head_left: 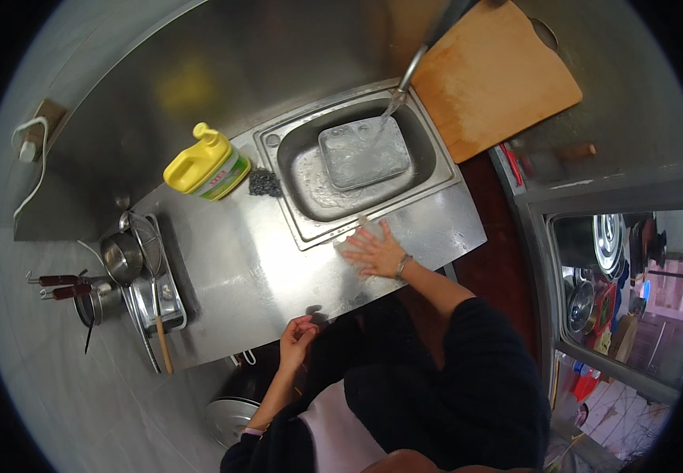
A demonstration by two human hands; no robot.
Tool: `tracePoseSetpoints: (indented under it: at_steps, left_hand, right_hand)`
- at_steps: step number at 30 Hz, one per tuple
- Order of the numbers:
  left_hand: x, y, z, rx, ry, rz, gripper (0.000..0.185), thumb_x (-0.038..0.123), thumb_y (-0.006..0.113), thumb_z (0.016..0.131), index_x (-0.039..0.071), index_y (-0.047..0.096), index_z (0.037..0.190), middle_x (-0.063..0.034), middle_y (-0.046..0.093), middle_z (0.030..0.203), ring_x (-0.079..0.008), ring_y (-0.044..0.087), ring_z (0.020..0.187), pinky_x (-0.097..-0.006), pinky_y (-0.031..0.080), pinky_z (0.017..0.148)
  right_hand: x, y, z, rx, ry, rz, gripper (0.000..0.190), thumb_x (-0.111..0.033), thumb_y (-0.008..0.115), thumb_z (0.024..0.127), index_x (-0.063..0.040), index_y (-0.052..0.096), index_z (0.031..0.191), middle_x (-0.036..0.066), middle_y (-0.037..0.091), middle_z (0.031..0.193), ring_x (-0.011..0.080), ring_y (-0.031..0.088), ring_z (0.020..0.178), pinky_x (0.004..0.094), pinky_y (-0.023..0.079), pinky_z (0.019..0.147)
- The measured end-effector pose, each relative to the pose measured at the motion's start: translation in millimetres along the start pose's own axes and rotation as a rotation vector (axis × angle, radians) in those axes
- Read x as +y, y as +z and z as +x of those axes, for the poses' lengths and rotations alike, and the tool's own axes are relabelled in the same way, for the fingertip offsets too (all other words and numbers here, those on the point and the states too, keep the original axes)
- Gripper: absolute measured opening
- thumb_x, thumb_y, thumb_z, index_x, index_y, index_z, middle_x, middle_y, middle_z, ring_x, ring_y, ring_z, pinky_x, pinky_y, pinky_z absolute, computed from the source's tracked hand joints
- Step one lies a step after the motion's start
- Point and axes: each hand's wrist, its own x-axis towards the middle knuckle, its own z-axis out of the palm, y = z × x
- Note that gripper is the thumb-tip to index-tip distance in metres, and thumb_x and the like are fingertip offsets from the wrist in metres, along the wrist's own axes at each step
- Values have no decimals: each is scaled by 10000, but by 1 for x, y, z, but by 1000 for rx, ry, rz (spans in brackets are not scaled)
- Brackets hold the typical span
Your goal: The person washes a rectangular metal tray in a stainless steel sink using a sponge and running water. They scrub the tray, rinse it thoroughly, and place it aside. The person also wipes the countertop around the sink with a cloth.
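My right hand (pixel 377 251) lies flat, fingers spread, on the wet steel counter (pixel 229 284) just in front of the sink (pixel 356 227). A pale blurred patch shows around its fingers; whether this is water or a thin cloth I cannot tell. My left hand (pixel 298 342) hovers by the counter's front edge, loosely curled, with nothing visible in it. In the sink basin a rectangular metal tray (pixel 365 154) brims with water. A stream runs into it from the faucet (pixel 413 68).
Left of the sink stand a yellow pump jug (pixel 208 162) and a dark scouring pad (pixel 264 182). A wooden cutting board (pixel 492 77) leans at the back right. Saucepans (pixel 121 258), a strainer (pixel 147 242) and a wooden-handled utensil (pixel 164 346) crowd the left end. A glazed frame (pixel 545 284) borders the right.
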Motion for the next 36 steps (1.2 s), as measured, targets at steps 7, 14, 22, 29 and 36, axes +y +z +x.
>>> tracePoseSetpoints:
  at_steps: [7, 14, 22, 29, 36]
  left_hand:
    - [5, 32, 8, -10, -107, 111, 287, 0, 559, 803, 10, 504, 1085, -46, 592, 845, -105, 549, 802, -214, 426, 749]
    - [-3, 48, 11, -72, -59, 101, 290, -10, 555, 800, 5, 504, 1085, -50, 596, 853, -114, 554, 820, -222, 424, 778]
    - [-6, 37, 2, -73, -57, 133, 289, -11, 555, 798, 2, 505, 1083, -52, 596, 854, -115, 552, 819, -221, 423, 777]
    - [-7, 2, -15, -35, -14, 140, 272, 8, 557, 806, 1, 505, 1073, -48, 599, 852, -110, 550, 810, -222, 422, 769]
    - [-9, -23, -15, 15, 19, 85, 273, 22, 566, 809, 1, 500, 1073, -53, 602, 857, -114, 555, 811, -227, 423, 778]
  right_hand:
    - [106, 8, -78, 225, 404, 191, 589, -152, 477, 800, -138, 276, 1354, 89, 253, 1406, 280, 166, 1320, 450, 127, 1069]
    - [126, 13, -154, 400, 807, 98, 522, -152, 457, 803, -163, 360, 1316, 104, 240, 1403, 290, 155, 1317, 505, 114, 1046]
    - [23, 31, -124, 344, 893, 127, 582, -258, 483, 808, -179, 294, 1352, 155, 153, 1424, 385, 93, 1309, 543, 106, 1029]
    - [-101, 39, -34, 284, 529, 217, 686, -365, 570, 761, -167, 285, 1352, 153, 184, 1414, 407, 93, 1302, 554, 113, 1028]
    - [-110, 11, 56, 199, -5, 197, 288, -158, 445, 802, -169, 524, 1079, 40, 505, 1051, 211, 446, 1071, 402, 355, 863]
